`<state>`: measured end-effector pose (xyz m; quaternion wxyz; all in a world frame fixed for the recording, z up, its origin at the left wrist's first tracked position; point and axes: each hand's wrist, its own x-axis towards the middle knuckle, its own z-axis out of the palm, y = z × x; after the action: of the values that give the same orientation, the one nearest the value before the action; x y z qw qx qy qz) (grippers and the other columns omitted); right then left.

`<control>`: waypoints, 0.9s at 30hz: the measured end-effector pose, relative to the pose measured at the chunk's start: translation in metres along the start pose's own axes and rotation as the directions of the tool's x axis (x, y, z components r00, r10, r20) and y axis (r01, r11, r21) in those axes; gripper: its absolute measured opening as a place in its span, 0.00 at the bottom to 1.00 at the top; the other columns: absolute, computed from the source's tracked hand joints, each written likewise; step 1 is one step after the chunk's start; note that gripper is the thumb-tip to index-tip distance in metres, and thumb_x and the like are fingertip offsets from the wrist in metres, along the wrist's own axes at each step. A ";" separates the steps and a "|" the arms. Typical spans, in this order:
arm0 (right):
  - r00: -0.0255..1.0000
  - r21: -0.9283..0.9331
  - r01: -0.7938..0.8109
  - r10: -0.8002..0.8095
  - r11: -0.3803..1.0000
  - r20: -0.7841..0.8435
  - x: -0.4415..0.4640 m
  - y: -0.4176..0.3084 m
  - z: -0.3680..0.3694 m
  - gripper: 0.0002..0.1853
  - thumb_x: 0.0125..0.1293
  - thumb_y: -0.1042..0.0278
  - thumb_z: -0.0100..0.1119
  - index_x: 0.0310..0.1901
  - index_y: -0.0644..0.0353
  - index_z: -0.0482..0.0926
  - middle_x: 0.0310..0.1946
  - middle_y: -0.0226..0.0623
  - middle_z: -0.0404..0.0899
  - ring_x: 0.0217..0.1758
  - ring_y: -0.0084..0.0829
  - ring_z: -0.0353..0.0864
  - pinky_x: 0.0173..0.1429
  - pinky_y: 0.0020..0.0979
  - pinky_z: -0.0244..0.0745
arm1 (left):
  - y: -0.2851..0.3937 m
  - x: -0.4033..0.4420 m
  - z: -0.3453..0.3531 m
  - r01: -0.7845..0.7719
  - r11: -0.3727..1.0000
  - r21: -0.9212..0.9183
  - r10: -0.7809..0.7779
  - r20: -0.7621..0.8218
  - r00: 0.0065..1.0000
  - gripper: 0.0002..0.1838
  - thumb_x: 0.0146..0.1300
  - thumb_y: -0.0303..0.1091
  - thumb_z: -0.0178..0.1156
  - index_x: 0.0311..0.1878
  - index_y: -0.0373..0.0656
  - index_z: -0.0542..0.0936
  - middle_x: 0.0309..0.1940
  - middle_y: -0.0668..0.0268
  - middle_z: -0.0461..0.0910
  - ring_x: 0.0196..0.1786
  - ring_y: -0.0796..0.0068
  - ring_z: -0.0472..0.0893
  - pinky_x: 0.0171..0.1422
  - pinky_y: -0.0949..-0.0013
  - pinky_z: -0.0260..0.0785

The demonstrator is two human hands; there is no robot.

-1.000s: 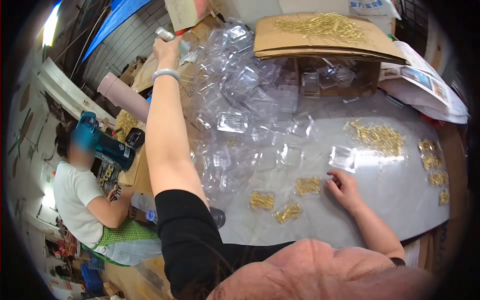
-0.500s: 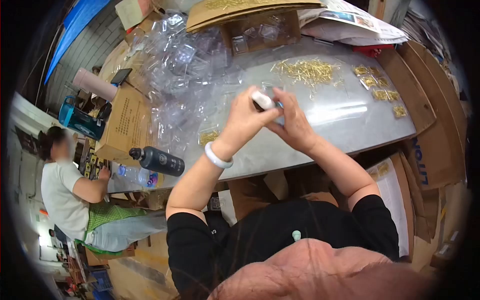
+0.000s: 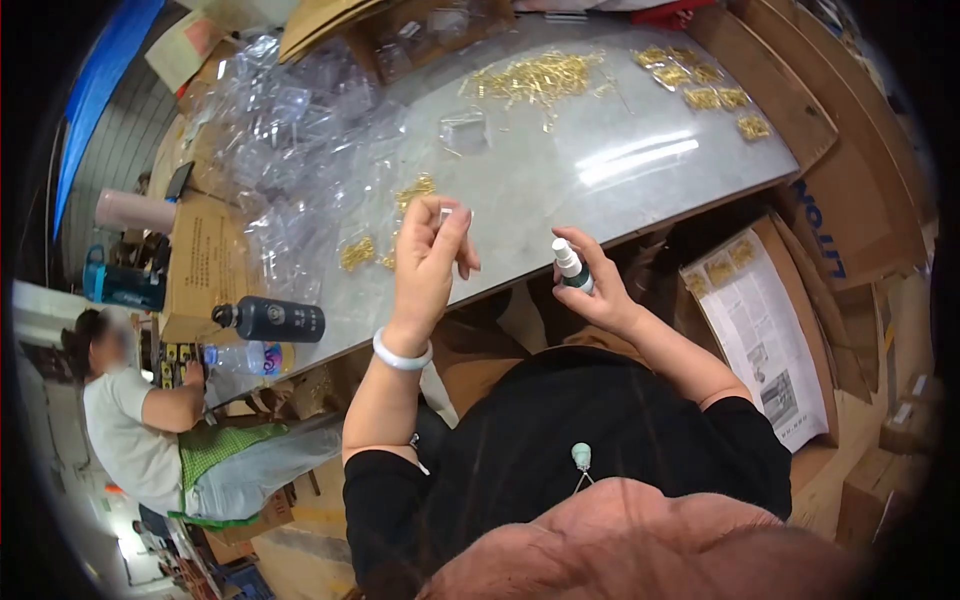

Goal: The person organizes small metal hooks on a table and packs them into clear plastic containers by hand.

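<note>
While the right hand holds a small spray bottle just this side of the table's edge, the left hand hangs to its left over the near part of the table. From where I stand, the bottle sits between the right thumb and fingers, its white nozzle uppermost and leaning a little, its dark green body partly covered by the grip. The left fingers are curled in toward the thumb, and something small and pale shows among them; I cannot tell what it is or how firmly it is held.

Close beyond the left fingertips lies a gold pack, with another pack just to the left of that hand. Farther beyond it rests a clear box, and past that a loose gold heap. A jumble of clear plastic spreads beyond and left of the left hand, while a dark flask lies on its side left of the wrist. Well beyond the right hand, off to its right, more gold packs are grouped; nearer on that side hangs a newspaper sheet.
</note>
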<state>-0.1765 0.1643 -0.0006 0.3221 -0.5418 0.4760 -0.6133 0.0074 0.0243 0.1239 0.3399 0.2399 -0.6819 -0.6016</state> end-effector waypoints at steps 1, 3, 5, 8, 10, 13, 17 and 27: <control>0.998 0.129 -0.067 0.069 0.989 -0.012 -0.006 -0.001 0.002 0.41 0.61 0.71 0.65 0.75 0.55 0.57 0.40 0.37 0.76 0.43 0.32 0.77 0.54 0.32 0.73 | -0.005 -0.005 0.002 0.021 1.000 0.002 -0.021 0.018 1.000 0.10 0.77 0.38 0.54 0.49 0.42 0.71 0.23 0.66 0.75 0.25 0.76 0.79 0.26 0.75 0.69; 0.989 0.230 -0.133 0.144 0.964 -0.029 -0.016 0.002 0.004 0.40 0.65 0.70 0.63 0.76 0.57 0.55 0.43 0.35 0.75 0.45 0.30 0.75 0.55 0.31 0.72 | -0.014 -0.015 0.009 0.112 0.992 -0.054 -0.109 0.060 0.992 0.10 0.77 0.39 0.53 0.49 0.41 0.69 0.24 0.65 0.75 0.26 0.73 0.80 0.27 0.75 0.71; 0.987 0.167 -0.130 0.143 0.977 -0.069 -0.023 0.016 0.007 0.39 0.68 0.71 0.59 0.77 0.60 0.51 0.45 0.34 0.71 0.45 0.26 0.73 0.53 0.28 0.71 | -0.028 -0.027 0.019 0.276 0.942 -0.191 -0.259 0.110 0.960 0.09 0.75 0.35 0.50 0.49 0.40 0.67 0.28 0.61 0.75 0.29 0.68 0.81 0.29 0.73 0.74; 0.987 0.054 -0.099 0.105 0.994 -0.120 -0.026 0.021 0.014 0.32 0.74 0.65 0.50 0.75 0.65 0.53 0.47 0.34 0.68 0.50 0.25 0.70 0.61 0.29 0.66 | -0.071 -0.051 0.038 0.529 0.808 -0.260 -0.478 0.236 0.846 0.09 0.69 0.26 0.50 0.50 0.38 0.65 0.41 0.56 0.74 0.34 0.65 0.82 0.32 0.69 0.76; 0.987 -0.009 -0.091 0.089 0.996 -0.133 -0.025 0.013 0.019 0.30 0.77 0.62 0.47 0.73 0.67 0.54 0.48 0.34 0.68 0.51 0.26 0.70 0.64 0.31 0.65 | -0.093 -0.064 0.053 0.601 0.755 -0.261 -0.522 0.315 0.792 0.15 0.66 0.23 0.52 0.54 0.40 0.63 0.41 0.57 0.73 0.32 0.67 0.81 0.34 0.69 0.78; 0.973 0.041 -0.112 0.118 0.993 -0.197 -0.029 0.017 0.026 0.19 0.78 0.61 0.51 0.60 0.66 0.64 0.52 0.39 0.66 0.55 0.28 0.69 0.63 0.31 0.66 | -0.119 -0.076 0.065 0.534 0.766 -0.357 -0.413 0.363 0.835 0.23 0.72 0.35 0.60 0.63 0.43 0.60 0.42 0.62 0.73 0.37 0.74 0.79 0.37 0.71 0.75; 0.968 0.322 -0.185 0.228 0.928 -0.102 -0.036 0.002 0.028 0.19 0.77 0.63 0.54 0.59 0.64 0.62 0.53 0.39 0.67 0.55 0.26 0.72 0.62 0.30 0.70 | -0.157 -0.078 0.056 0.616 0.596 -0.515 -0.409 0.465 0.785 0.28 0.70 0.47 0.63 0.66 0.48 0.64 0.44 0.67 0.75 0.40 0.74 0.80 0.40 0.71 0.75; 0.967 0.203 -0.187 0.216 0.961 -0.135 -0.070 0.026 0.030 0.27 0.77 0.54 0.53 0.68 0.60 0.61 0.64 0.41 0.70 0.66 0.32 0.71 0.71 0.37 0.66 | -0.207 -0.087 0.069 0.733 0.279 -0.620 -0.369 0.636 0.678 0.29 0.71 0.57 0.55 0.67 0.50 0.69 0.57 0.64 0.77 0.57 0.65 0.80 0.54 0.61 0.79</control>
<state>-0.1364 0.2117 -0.0513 0.3946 -0.4078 0.4924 -0.6600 -0.0049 0.1004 -0.0983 0.0390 0.1502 -0.2174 -0.9637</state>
